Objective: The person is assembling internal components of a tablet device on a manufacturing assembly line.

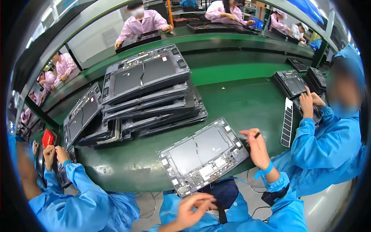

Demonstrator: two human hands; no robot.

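An open laptop chassis [205, 144] lies at an angle on the bench before me, its battery, circuit board and a dark cable exposed. At its right edge is my right hand [258, 150], raised, with a small black piece [257, 135] pinched at the fingertips; it looks like a little pad. A blue band circles that wrist. My left hand [193, 212] is below the chassis's near edge, apart from it, its fingers stretched out with nothing visible in them.
Stacked laptop chassis [148, 87] rise on the left, one leaning [82, 116] beside them. A white strip of black pads [286, 123] lies at right on the green bench [232, 96]. Co-workers in blue sit on both sides; others in pink work across the bench.
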